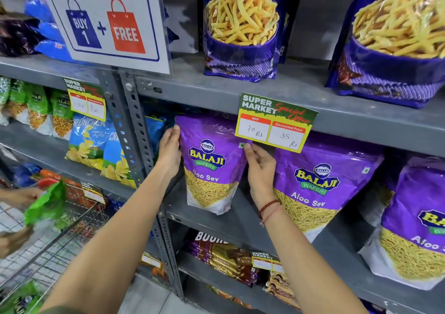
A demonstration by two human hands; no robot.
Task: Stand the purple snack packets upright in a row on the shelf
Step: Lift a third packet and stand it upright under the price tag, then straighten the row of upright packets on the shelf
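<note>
Three purple Aloo Sev packets stand upright in a row on the grey middle shelf [238, 220]. The leftmost packet [212, 164] is held between both hands: my left hand [169, 150] presses its left edge, my right hand [260, 169] grips its right edge. To its right stands a second packet [317, 188], and a third packet [414, 229] is cut off by the frame's right edge. More purple packets sit behind them, mostly hidden.
A price tag [277, 123] hangs from the shelf above, over the held packet's top right corner. A perforated steel upright [134, 130] borders the bay on the left. Blue chip bags [96, 145] lie beyond it. Another person's hands hold a green packet [45, 205] over a wire basket.
</note>
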